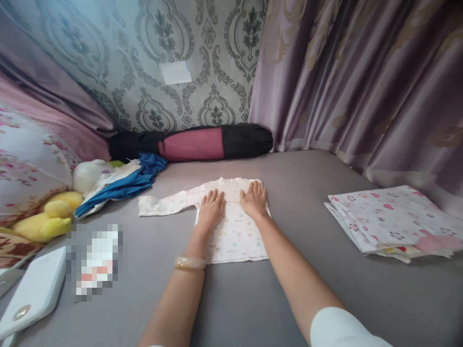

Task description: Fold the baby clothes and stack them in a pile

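Observation:
A small white long-sleeved shirt with a pale print lies flat on the grey bed sheet. One sleeve stretches out to the left. On the right side no sleeve sticks out, and a band of cloth lies across the chest. My left hand rests flat on the left part of the shirt, a pale bangle on that wrist. Pressed flat near the upper right corner is my right hand, its fingers stretched out. Neither hand grips the cloth.
Folded printed cloth lies to the right. A blue and white garment, a yellow plush toy and a white device are on the left. A black and maroon long bag lies along the wall.

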A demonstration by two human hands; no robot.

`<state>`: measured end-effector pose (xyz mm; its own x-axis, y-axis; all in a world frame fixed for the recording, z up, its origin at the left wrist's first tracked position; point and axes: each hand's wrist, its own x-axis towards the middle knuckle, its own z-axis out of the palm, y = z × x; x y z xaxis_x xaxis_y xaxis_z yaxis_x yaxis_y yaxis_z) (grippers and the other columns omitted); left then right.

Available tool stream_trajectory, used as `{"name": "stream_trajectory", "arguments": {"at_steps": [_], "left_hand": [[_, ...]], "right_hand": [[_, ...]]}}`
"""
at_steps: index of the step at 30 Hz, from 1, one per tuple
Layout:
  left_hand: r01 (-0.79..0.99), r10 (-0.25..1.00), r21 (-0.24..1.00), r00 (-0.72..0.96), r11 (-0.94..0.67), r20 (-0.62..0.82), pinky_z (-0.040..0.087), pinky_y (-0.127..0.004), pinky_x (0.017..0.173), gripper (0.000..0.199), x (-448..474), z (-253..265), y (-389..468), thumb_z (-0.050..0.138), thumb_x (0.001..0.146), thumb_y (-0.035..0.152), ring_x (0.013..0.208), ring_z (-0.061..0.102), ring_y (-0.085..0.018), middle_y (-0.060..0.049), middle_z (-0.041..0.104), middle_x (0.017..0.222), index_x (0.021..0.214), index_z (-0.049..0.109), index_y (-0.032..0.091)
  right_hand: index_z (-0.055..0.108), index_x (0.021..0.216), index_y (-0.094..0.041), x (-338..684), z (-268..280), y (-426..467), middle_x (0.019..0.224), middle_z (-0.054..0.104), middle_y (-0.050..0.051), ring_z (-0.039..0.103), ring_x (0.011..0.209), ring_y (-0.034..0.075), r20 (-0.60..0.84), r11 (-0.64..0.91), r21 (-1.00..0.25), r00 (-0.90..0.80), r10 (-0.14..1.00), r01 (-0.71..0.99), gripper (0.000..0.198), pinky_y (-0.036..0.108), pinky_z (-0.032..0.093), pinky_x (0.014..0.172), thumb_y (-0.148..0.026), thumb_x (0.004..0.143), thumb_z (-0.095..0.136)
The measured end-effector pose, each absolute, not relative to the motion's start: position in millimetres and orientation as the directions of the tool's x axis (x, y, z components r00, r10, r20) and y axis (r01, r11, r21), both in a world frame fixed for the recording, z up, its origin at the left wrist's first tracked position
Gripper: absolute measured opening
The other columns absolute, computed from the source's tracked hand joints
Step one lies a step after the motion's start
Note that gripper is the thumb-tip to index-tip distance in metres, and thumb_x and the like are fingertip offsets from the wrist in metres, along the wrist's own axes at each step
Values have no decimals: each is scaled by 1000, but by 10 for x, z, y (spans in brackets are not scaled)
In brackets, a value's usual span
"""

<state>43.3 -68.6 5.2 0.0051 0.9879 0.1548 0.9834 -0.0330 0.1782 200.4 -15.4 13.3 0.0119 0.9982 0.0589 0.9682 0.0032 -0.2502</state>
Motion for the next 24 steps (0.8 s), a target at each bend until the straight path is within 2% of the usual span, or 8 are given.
{"name": "stream_trajectory", "arguments": {"at_steps": [7, 12, 15, 24], "left_hand": [[975, 984, 217, 15, -54, 177, 26, -47, 115, 46, 421, 67, -700, 34, 99, 34, 142, 31, -28, -13, 39, 152, 139, 47, 17], [969, 975, 246, -44, -11, 217, 24, -46, 117, 48, 420, 97, -702, 33, 98, 31, 142, 32, -27, -16, 40, 150, 139, 45, 11], [968, 980, 250, -59, 10, 189, 22, -47, 117, 50, 415, 88, -703, 30, 99, 33, 143, 30, -28, -16, 39, 151, 141, 44, 9], [979, 990, 201, -63, 37, 124, 21, -49, 117, 53, 412, 73, -729, 30, 98, 38, 144, 27, -30, -17, 33, 154, 143, 42, 11]], "right_hand": [[22, 150, 2, 2020, 207, -105, 159, 16, 18, 12, 147, 29, -26, -10, -198, 5, 1000, 980, 68, 46, 11, 117, -42, 98, 24], [34, 146, -1, 2066, 265, -1, 156, 28, 19, 18, 145, 29, 49, 123, -119, -118, 992, 985, 61, 46, 6, 118, -37, 98, 27], [31, 148, -3, 2104, 228, 64, 157, 25, 17, 17, 146, 27, 62, 198, -125, -192, 979, 972, 63, 43, 7, 118, -41, 99, 21], [23, 151, -2, 2157, 110, 138, 159, 18, 15, 11, 148, 24, 15, 201, -183, -202, 979, 962, 71, 41, 4, 119, -48, 99, 14]]}}
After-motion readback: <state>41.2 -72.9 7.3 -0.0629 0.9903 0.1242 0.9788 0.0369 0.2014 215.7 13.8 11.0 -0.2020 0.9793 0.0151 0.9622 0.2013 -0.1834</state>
